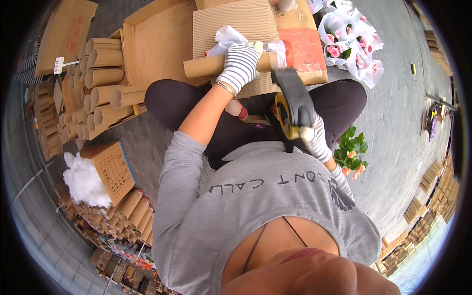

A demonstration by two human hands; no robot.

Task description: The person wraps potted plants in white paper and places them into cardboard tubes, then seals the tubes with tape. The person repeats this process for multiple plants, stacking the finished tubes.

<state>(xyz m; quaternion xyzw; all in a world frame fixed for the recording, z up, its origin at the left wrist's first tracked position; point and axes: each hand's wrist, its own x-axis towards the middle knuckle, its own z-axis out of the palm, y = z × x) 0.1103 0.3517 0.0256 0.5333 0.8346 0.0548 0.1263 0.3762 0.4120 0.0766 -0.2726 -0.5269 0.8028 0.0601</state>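
In a glove with dark stripes, my left hand point(239, 66) is closed around a rolled brown cardboard tube point(202, 67). The tube lies crosswise over a stack of corrugated cardboard sheets point(232, 18). White wrapping point(230, 35) shows behind that hand, and more of it appears near the tube's right end beside a red ring-like piece point(289, 53). My right hand point(313, 138), in a striped glove too, grips a black-and-yellow hand tool point(295, 97), probably a tape gun. The tool's blurred front end is close to the tube's right end.
Several cardboard tubes point(107, 77) are stacked at left beside an open cardboard tray point(158, 40). Flowers in white wrapping point(350, 44) stand at upper right. A flowering plant point(352, 151) is beside my right knee. White stuffing point(86, 180) spills from a carton point(112, 173).
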